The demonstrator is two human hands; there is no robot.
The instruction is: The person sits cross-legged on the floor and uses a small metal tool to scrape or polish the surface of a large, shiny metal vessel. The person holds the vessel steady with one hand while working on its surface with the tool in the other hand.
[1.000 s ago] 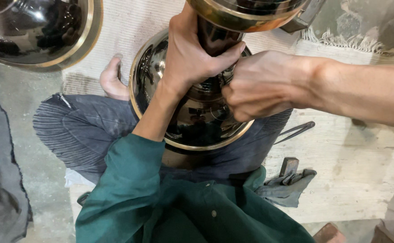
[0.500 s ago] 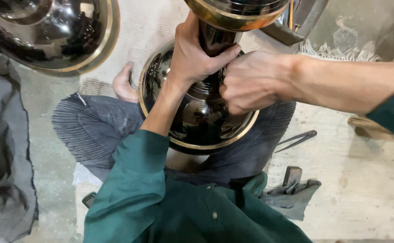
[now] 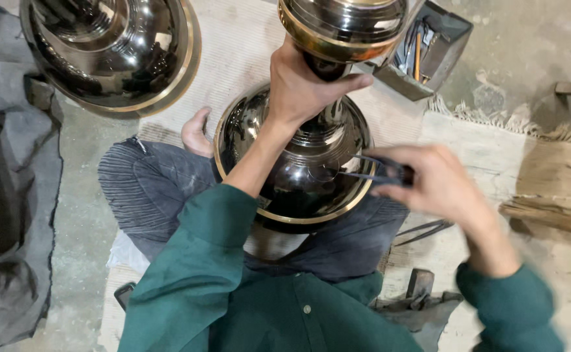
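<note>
A tall polished metal vessel (image 3: 311, 163) with brass-coloured rims stands upright between my crossed legs. My left hand (image 3: 302, 85) grips its narrow dark neck just under the wide upper bowl (image 3: 344, 26). My right hand (image 3: 435, 182), blurred, is off the vessel at its right side and holds a small dark thin-pronged tool (image 3: 380, 173) whose tips point at the vessel's round belly. My green sleeves fill the bottom of the view.
A second shiny metal bowl (image 3: 109, 52) lies at the upper left on a pale mat. An open metal box with tools (image 3: 422, 58) sits at the upper right. Grey cloth (image 3: 12, 215) is heaped at left. Dark tools (image 3: 419, 287) lie by my right knee.
My right hand has come off the vessel's neck and moved right and down, now holding the small tool. My left hand keeps its grip. The view has shifted so the vessel sits lower.
</note>
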